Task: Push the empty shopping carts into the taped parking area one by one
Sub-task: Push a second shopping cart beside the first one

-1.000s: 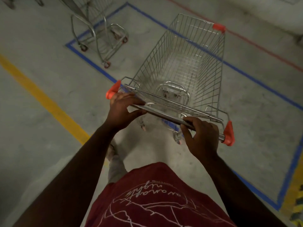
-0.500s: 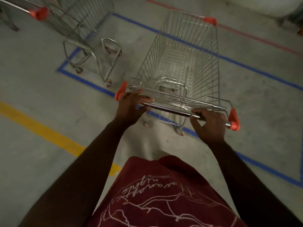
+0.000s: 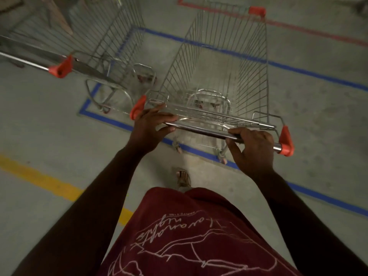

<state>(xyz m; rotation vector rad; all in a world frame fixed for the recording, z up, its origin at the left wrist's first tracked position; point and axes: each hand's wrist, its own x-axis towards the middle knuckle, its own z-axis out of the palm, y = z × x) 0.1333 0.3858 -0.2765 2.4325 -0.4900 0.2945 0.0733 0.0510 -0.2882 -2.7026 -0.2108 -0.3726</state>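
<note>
While both hands rest on the handle bar, the scene reads as follows.

Left hand (image 3: 150,126): its grip is wrapped on the left end of the handle bar (image 3: 201,130), just inside the red end cap (image 3: 137,108); fingers lie over the top of the bar, thumb under it.

Right hand (image 3: 251,150): its grip is clenched on the right part of the same bar, just inside the other red cap (image 3: 286,141); fingertips curl over the bar.

Pushed cart (image 3: 219,76): an empty wire cart, stretching straight ahead of both grips; its basket reaches forward over the taped area.

Rear wheels (image 3: 222,157): just below and between the two grips, sitting on or right at the near line of blue tape (image 3: 199,152); whether they are fully across it I cannot tell.

Blue tape outline: its near line runs slantwise under the grips, its far line crosses beyond the basket's front.

Second cart (image 3: 111,46): empty, ahead and left of the left grip, beside the pushed cart, standing at the left corner of the blue outline.

Red tape (image 3: 298,26): on the floor beyond the far blue line.

Yellow line (image 3: 39,178): on the floor, behind and left of the left grip.

Shirt (image 3: 199,236): dark red, below the grips.
</note>
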